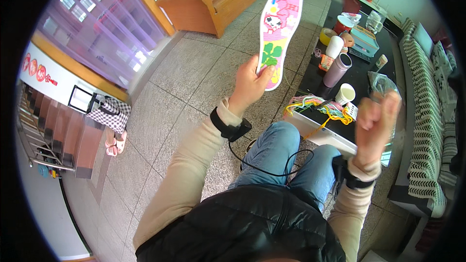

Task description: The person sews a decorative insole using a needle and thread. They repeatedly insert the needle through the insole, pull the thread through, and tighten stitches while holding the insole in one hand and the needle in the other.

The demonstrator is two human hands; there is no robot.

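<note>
My left hand holds an embroidered shoe insole upright by its heel end, thumb across the front. The insole has a white edge, with pink, yellow, green and blue stitching in a flower and cartoon pattern. A thin thread seems to hang from its lower edge. My right hand is raised over the near right part of the black table, blurred, with fingers bent together. Whether a needle or thread is between them cannot be made out. A bundle of coloured embroidery threads lies at the table's near edge.
A paper cup, a mauve tumbler, a white bottle and a plastic bag stand or lie on the table. The sofa runs along the right. A wooden bench and a checked bag are farther off.
</note>
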